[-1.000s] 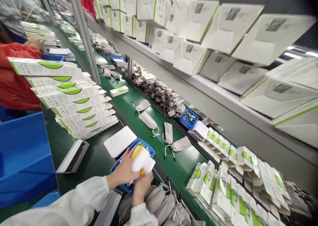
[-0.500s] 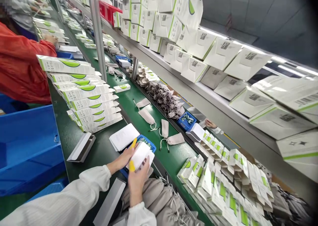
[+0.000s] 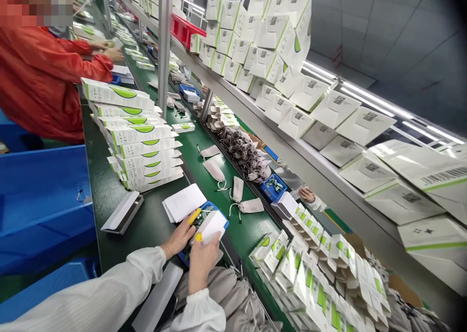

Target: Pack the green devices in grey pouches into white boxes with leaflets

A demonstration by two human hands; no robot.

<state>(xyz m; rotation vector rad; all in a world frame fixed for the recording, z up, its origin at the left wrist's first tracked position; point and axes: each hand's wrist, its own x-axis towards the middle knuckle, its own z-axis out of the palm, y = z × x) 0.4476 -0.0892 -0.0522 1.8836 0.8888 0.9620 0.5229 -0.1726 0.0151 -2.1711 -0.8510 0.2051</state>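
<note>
My right hand point(image 3: 205, 259), a yellow cover on one fingertip, is closed on a small stack of white folded leaflets point(image 3: 214, 226) above a blue tray point(image 3: 225, 221). Beside it my left hand point(image 3: 181, 236) reaches over the tray, its yellow-tipped finger stretched out. Small shiny green-and-silver pieces point(image 3: 206, 209) lie in the tray, partly covered by the leaflets and my hands. More white leaflets point(image 3: 185, 201) rest on the green table just behind my left hand. Below my right hand are grey drawstring pouches point(image 3: 228, 293) and a long open white box point(image 3: 158, 295).
Stacked white-and-green cartons point(image 3: 144, 152) stand at left, more point(image 3: 314, 278) at right. Grey pouches point(image 3: 213, 169) lie on the green belt. A shelf of boxes point(image 3: 321, 103) overhangs the right. A co-worker in a red jacket point(image 3: 47, 79) is at left; another person's hand point(image 3: 306, 194) shows beyond the belt.
My left hand has come off the leaflets and now lies over the tray. The leaflets stay in my right hand, tilted differently. The view has shifted, showing more of the red-jacketed co-worker.
</note>
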